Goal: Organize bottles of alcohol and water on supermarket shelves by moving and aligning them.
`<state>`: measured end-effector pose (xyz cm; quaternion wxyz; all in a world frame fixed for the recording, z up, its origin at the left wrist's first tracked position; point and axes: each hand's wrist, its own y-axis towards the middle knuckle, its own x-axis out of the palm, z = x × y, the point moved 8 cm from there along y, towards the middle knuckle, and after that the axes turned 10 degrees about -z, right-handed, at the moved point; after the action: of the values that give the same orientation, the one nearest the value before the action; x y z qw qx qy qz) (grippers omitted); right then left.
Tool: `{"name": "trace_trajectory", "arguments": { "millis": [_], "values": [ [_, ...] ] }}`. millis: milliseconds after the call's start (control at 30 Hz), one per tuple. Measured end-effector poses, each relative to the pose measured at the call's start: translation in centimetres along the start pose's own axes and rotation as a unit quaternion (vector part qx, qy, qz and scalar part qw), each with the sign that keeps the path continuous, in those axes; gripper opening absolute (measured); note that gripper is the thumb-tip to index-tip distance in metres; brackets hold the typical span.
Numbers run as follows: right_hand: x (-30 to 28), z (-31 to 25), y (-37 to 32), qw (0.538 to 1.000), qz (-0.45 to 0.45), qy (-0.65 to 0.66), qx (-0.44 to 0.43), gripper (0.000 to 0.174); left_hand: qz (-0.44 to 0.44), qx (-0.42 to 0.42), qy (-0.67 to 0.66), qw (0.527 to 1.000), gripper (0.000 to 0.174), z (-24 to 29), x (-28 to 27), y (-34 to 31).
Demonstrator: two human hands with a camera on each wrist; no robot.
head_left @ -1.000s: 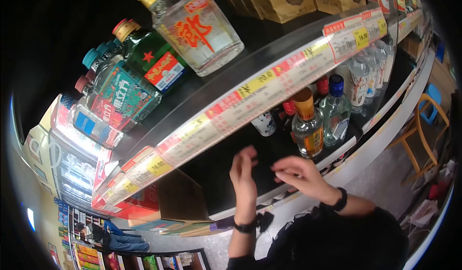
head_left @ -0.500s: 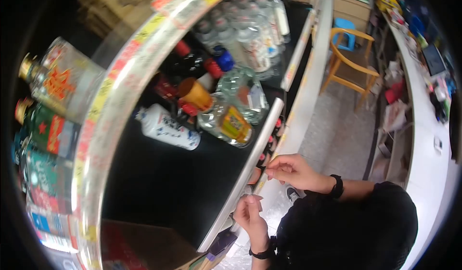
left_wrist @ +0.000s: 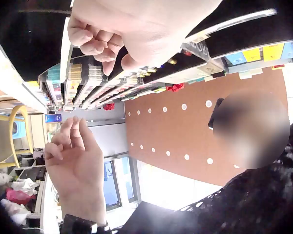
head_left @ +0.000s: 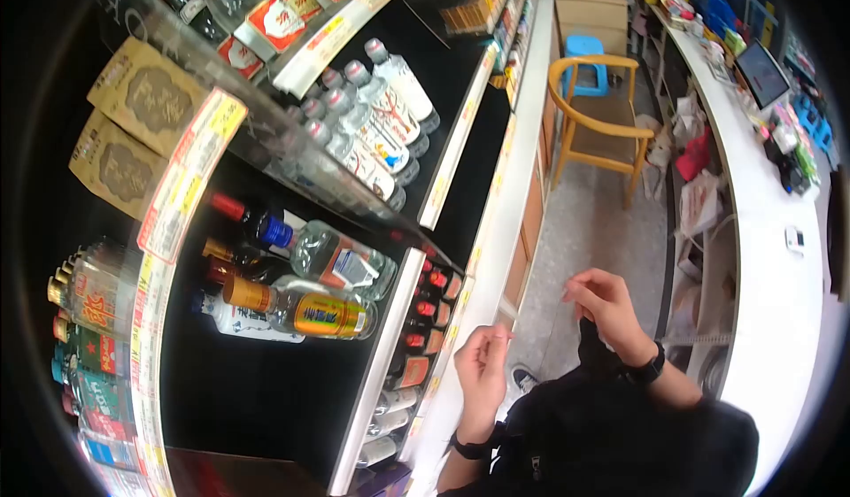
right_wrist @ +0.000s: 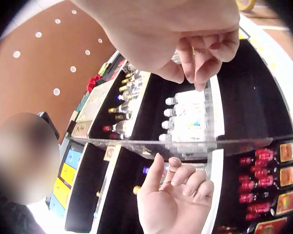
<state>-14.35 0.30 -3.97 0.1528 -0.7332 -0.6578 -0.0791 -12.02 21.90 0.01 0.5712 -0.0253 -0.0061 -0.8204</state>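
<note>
Both hands are raised in front of the body in the head view, apart from each other and holding nothing. The left hand [head_left: 482, 377] is beside the shelf's front edge, its fingers loosely bent. To its right, over the aisle floor, the right hand [head_left: 609, 314] hangs with relaxed, slightly curled fingers. In the left wrist view the left hand [left_wrist: 132, 31] fills the top and the right hand [left_wrist: 80, 168] is below it. The right wrist view shows the right hand [right_wrist: 171, 36] above and the left hand [right_wrist: 176, 202] below, palm visible.
Bottles such as one with a yellow label [head_left: 326, 314] stand on the shelf at left, beside white-labelled bottles [head_left: 382, 125]. Farther along the aisle is a wooden chair [head_left: 602, 134] with a blue stool [head_left: 584, 65]. A white counter [head_left: 753, 258] runs along the right.
The head view has swung right, from the close shelf to the aisle and counter. Both hands have stayed empty; the right hand is now over the aisle floor, farther from the shelf.
</note>
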Motion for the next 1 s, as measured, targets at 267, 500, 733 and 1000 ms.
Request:
{"name": "trace_trajectory", "arguments": {
  "millis": [267,500,733,1000],
  "values": [
    [-17.9,-3.6,2.5,0.993,0.111,0.008,-0.040,0.009,-0.073,-0.051,0.032,0.996,0.026,-1.7,14.2,9.1],
    [-25.6,-4.9,4.9,0.988,0.145,0.003,-0.042,0.016,-0.082,-0.058,0.047,0.994,0.027,-2.3,18.6,14.4],
    [-26.0,-5.3,10.8,0.992,0.122,0.012,-0.033,0.015,-0.054,-0.064,0.068,0.994,0.027,-2.6,18.2,19.8],
    [-18.1,-10.2,25.3,0.998,-0.040,-0.032,-0.036,0.009,-0.018,-0.086,0.031,0.996,0.028,-3.5,13.6,27.8]
  ]
}}
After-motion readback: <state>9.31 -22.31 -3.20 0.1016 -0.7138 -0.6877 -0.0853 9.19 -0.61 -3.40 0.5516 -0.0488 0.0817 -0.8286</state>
